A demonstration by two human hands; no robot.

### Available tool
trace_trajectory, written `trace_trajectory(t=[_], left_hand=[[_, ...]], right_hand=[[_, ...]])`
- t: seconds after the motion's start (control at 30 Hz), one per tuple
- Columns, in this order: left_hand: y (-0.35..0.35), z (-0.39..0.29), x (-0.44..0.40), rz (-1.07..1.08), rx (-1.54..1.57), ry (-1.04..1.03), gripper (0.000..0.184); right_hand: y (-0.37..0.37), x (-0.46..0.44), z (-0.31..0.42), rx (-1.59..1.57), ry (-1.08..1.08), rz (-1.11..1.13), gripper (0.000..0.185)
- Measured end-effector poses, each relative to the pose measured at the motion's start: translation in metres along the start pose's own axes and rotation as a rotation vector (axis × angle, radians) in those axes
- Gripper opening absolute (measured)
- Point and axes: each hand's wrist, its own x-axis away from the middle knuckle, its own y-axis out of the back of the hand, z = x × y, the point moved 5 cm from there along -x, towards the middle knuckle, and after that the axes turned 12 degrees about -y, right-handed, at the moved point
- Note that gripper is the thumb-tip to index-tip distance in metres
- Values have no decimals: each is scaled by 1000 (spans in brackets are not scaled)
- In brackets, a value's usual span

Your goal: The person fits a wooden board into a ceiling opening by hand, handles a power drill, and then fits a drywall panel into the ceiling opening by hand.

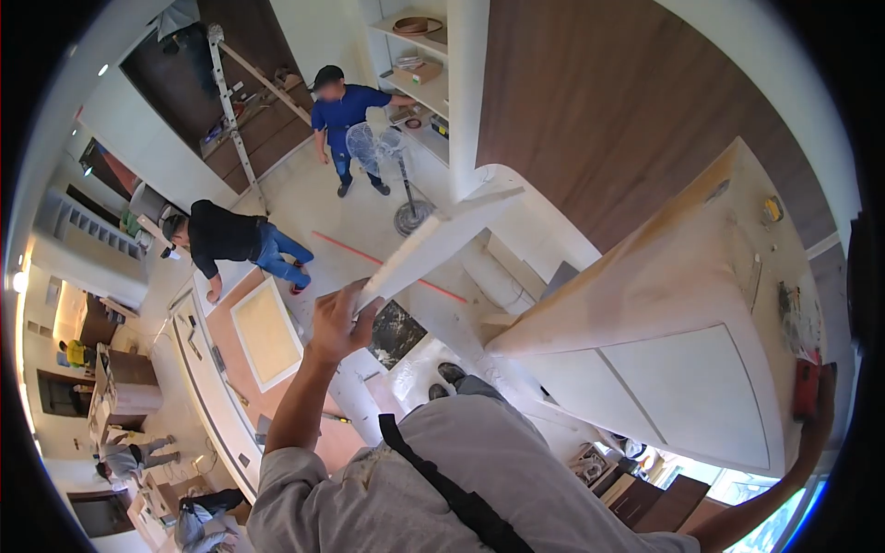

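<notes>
My left hand is closed around the near end of a long white board, raised in front of me and slanting away to the upper right. At the far right edge, my right hand is against a red object on the cabinet top; its fingers seem wrapped round it, though the lens edge blurs them. The pale, curved cabinet has white door panels and stands to my right. On its top lie a yellow tool and a clear plastic bag.
To the left, a workbench bears a framed panel. A person in black leans over it. Another person in blue stands by shelves near a standing fan. A red strip and a dark sheet are on the floor.
</notes>
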Motion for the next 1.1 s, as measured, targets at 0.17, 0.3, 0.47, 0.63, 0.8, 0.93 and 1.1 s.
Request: trace_trajectory(t=[0.17, 0.3, 0.47, 0.63, 0.8, 0.93, 1.1], left_hand=[[3, -9, 15, 88, -6, 27, 34], [12, -19, 23, 108, -51, 35, 38], [33, -33, 37, 64, -135, 34, 39], [46, -54, 49, 90, -298, 42, 35], [70, -77, 57, 166, -591, 89, 34], [108, -105, 37, 165, -788, 102, 23], [156, -129, 51, 104, -985, 138, 11]], right_hand=[[38, 59, 115, 293, -40, -506, 47], [-65, 73, 367, -1092, 581, 166, 54], [-306, 137, 608, -1701, 228, 1478, 86], [-349, 221, 739, -1947, -84, 2480, 77], [-330, 253, 827, -1903, -317, 2547, 52], [-307, 260, 877, -1889, -254, 2670, 51], [-283, 274, 923, -1864, -148, 2784, 51]])
